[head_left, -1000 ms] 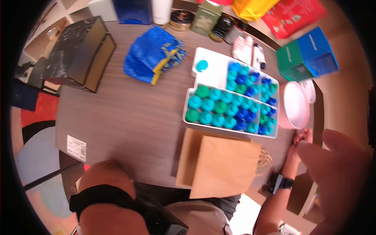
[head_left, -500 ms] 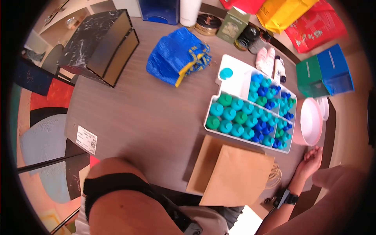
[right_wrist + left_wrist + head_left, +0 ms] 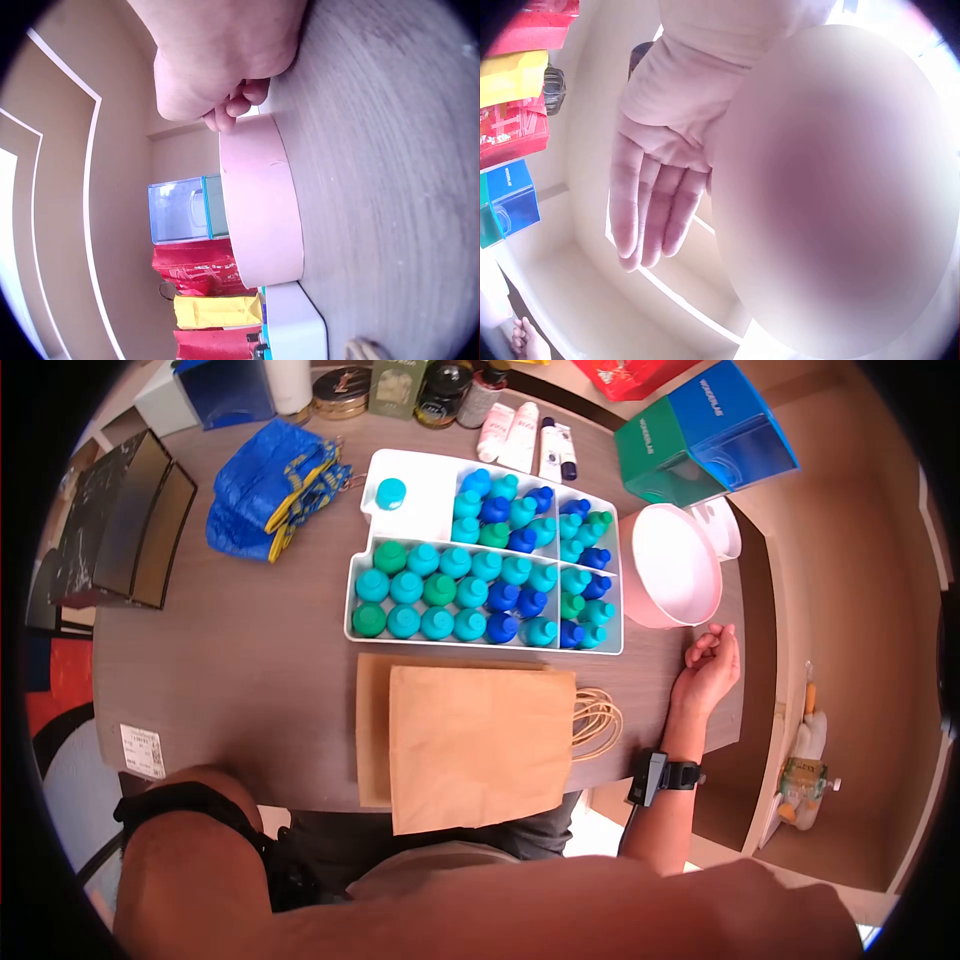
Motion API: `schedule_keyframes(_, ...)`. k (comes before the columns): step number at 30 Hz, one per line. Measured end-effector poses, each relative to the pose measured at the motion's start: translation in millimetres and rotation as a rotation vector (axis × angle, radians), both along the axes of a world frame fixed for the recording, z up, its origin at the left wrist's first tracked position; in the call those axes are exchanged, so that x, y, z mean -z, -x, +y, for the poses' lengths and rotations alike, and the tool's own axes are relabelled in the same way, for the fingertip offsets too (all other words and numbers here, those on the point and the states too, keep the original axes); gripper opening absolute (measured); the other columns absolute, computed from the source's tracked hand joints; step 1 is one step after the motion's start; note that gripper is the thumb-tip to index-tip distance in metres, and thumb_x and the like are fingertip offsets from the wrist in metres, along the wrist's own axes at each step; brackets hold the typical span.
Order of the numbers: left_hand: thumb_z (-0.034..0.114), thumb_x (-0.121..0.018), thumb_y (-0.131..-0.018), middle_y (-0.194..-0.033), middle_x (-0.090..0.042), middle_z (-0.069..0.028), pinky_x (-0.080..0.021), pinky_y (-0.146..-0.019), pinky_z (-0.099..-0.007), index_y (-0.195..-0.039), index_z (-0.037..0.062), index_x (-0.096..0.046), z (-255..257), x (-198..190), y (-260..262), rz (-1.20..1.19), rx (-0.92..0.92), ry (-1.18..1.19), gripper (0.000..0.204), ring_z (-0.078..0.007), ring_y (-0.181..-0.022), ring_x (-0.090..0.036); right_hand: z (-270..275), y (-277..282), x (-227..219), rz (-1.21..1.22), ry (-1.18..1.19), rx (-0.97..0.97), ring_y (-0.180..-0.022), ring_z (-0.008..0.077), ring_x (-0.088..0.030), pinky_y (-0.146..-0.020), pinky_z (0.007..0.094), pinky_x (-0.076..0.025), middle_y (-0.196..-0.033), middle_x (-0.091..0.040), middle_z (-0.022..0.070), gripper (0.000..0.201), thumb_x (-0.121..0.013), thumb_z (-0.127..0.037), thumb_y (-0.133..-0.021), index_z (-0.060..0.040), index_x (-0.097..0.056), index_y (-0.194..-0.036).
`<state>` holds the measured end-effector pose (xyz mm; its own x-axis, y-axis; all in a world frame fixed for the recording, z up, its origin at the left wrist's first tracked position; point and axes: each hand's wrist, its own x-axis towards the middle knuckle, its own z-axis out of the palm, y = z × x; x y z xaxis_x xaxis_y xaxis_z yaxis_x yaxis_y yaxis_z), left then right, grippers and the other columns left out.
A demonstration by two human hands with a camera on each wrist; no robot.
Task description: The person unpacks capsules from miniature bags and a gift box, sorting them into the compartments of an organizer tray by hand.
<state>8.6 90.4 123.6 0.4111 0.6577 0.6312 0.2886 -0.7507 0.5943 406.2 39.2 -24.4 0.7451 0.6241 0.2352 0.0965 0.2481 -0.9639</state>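
Observation:
My right hand (image 3: 710, 670) rests on the table, palm up with loosely curled fingers, just in front of the pink bowl (image 3: 672, 565). It holds nothing. My left hand (image 3: 667, 142) is raised, its fingers straight and nothing in it. A blurred oval (image 3: 840, 187) hides part of the left wrist view beside it. The left arm (image 3: 480, 905) crosses the bottom of the head view. Flat on the table's front edge lie brown paper bags (image 3: 480, 745) with twisted handles. Behind them is a white divided tray (image 3: 420, 525) of small turquoise, green and blue bottle-shaped pieces.
At the left lie a folded blue bag (image 3: 265, 490) and a dark marbled box (image 3: 125, 525). Tubes (image 3: 520, 435), jars (image 3: 445, 395) and a round compact (image 3: 342, 392) line the back. A green-and-blue box (image 3: 705, 435) stands behind the bowl; shelves (image 3: 840, 660) border the right.
The head view has swung, so the tabletop things shift right and then left. The blurred left arm has gone from the right side to the bottom. The right hand stays by the bowl.

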Motion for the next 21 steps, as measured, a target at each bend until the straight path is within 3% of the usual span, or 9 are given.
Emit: schedule_keyframes(21,0.027,-0.063,-0.097,-0.088,-0.063,-0.0131,-0.052,-0.065,-0.0412,-0.095,0.0036,-0.06,17.4,-43.3,-48.8,-0.096,0.213,-0.132,0.024,-0.03,-0.078,-0.064,0.1,3.6,1.4,0.044,0.024,0.041,-0.046,0.0063,-0.044,-0.042,0.0211,-0.028,-0.062,-0.059,0.0011,0.031,-0.06,-0.027,-0.107,-0.0039,-0.067,-0.087)
